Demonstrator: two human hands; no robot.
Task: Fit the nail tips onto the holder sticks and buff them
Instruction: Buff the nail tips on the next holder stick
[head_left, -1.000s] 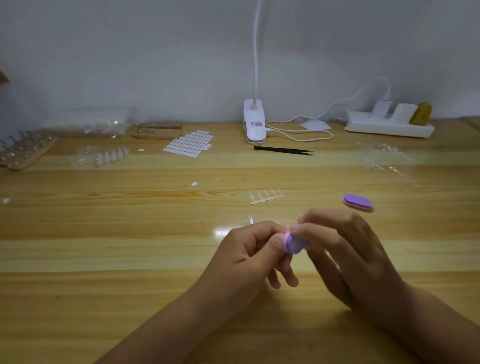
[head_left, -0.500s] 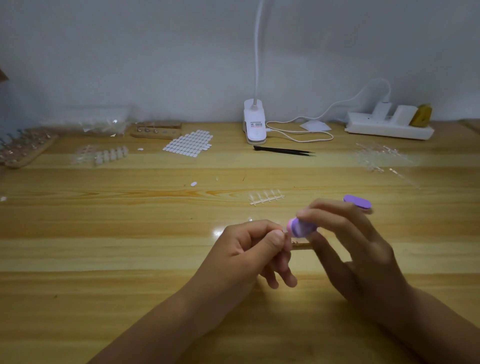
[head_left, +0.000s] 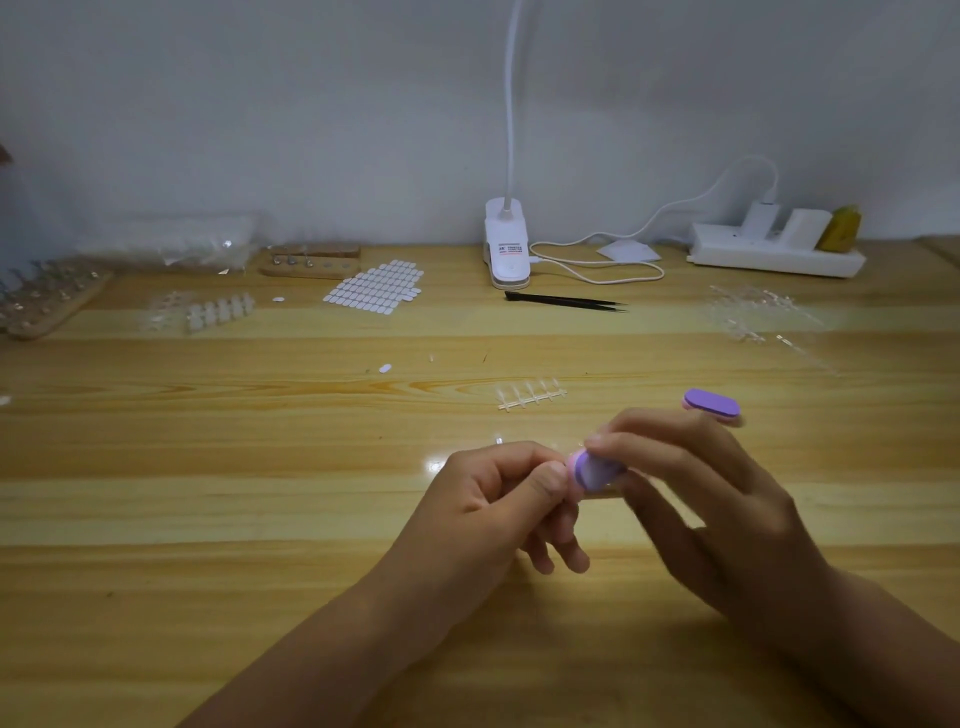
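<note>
Over the middle of the wooden table (head_left: 208, 493), my right hand (head_left: 717, 509) pinches a small purple buffer block (head_left: 589, 470) between fingertips and thumb. Its end touches the pinched fingertips of my left hand (head_left: 498, 499), which hold something too small to make out. A second purple buffer (head_left: 711, 405) lies on the table just behind my right hand. A clear strip of nail tips (head_left: 530, 395) lies beyond my hands. Wooden boards with holder sticks stand at the far left (head_left: 47, 301) and at the back (head_left: 311, 260).
A sheet of white adhesive tabs (head_left: 376, 288), black tweezers (head_left: 566, 301), a clip lamp (head_left: 506, 249) with its cable and a white power strip (head_left: 774, 254) sit along the back. Clear nail-tip strips lie at the right (head_left: 753, 312) and left (head_left: 218, 312).
My right hand has lifted the purple buffer up and away from me along my left fingertips. Between the two latest frames it barely shifts. My left hand stays in place.
</note>
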